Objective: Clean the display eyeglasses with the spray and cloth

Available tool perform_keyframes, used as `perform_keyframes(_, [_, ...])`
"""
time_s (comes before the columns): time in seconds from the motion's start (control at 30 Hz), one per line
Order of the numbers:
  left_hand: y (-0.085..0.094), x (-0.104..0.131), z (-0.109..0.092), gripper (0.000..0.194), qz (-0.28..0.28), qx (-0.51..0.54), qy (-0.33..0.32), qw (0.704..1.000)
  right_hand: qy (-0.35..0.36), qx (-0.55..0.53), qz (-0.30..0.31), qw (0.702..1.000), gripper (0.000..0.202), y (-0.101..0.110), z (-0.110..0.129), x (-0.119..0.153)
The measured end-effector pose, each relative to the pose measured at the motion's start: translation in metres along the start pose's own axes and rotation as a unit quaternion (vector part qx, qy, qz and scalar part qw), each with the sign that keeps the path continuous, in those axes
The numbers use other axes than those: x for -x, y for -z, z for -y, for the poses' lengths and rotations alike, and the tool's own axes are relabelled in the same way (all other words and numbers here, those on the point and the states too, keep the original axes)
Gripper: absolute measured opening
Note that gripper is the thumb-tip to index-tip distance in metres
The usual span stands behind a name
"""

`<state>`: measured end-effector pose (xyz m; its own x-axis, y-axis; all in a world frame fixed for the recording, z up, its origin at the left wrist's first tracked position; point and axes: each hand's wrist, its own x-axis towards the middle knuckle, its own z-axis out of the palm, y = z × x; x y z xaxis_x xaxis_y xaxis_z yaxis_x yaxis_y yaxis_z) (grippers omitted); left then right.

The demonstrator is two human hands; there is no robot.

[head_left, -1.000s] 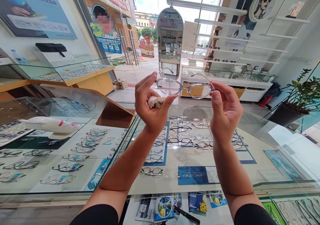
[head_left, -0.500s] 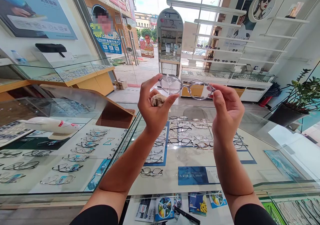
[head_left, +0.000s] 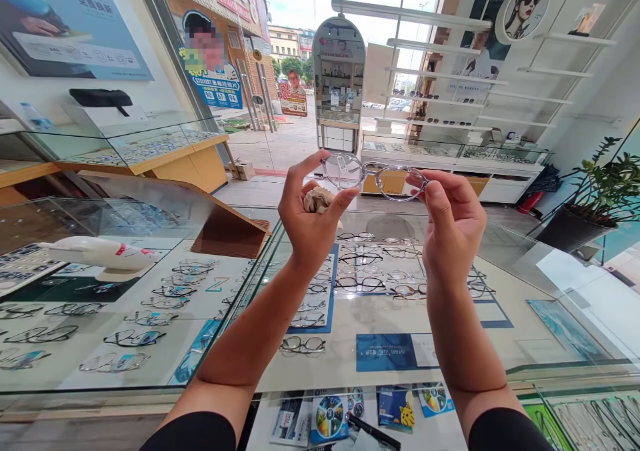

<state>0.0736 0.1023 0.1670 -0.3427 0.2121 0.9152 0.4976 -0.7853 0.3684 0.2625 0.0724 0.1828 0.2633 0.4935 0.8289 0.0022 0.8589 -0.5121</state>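
Clear-rimmed eyeglasses (head_left: 371, 169) are held up in the middle, above the glass counter. My left hand (head_left: 313, 214) pinches their left end and also has a crumpled beige cloth (head_left: 319, 199) tucked in its fingers. At the right end, my right hand (head_left: 453, 221) grips the frame between thumb and fingers. Both lenses face me, and a small white marking shows on the left lens. Under the counter glass lie rows of eyeglasses (head_left: 360, 283).
A glass counter (head_left: 320, 367) spans the front, with leaflets and a black pen (head_left: 373, 431) below. On the left stands a white airplane-shaped model (head_left: 103, 252). An arched mirror (head_left: 340, 84) is behind; a potted plant (head_left: 590, 197) stands at right.
The eyeglasses and both hands have shifted very slightly; the right lens is turned a little, and a right fingertip now shows through it. Both hands keep their hold.
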Motion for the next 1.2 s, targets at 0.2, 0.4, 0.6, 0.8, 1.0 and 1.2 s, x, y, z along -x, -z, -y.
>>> perform_keyframes(0.2, [0.0,0.0004,-0.0015,0.056,0.007,0.032,0.01,0.999,-0.056,-0.023,-0.006,0.998,0.02,-0.0019,0.0061,0.0011])
perform_keyframes(0.4, [-0.0015,0.0012,-0.0014,0.056,-0.002,0.03,-0.006,1.0,-0.035,-0.004,-0.003,0.999,0.016,-0.0025,0.0043,0.0007])
perform_keyframes(0.6, [-0.0023,0.0013,0.0004,0.061,-0.006,0.022,-0.019,1.0,-0.03,-0.02,-0.004,0.999,0.012,-0.0022,0.0035,0.0009])
perform_keyframes(0.8, [-0.0038,0.0016,0.0031,0.065,-0.007,0.03,-0.037,0.999,-0.023,-0.01,0.004,1.0,0.011,-0.0025,0.003,0.001])
perform_keyframes(1.0, [-0.0037,0.0036,0.0032,0.069,0.007,0.046,-0.009,0.999,-0.006,-0.021,-0.006,1.0,0.008,-0.0069,0.0059,0.002])
perform_keyframes(1.2, [-0.0061,0.007,0.0069,0.074,0.025,0.062,-0.015,0.998,0.005,-0.002,-0.011,1.0,0.008,-0.0088,0.009,0.0031])
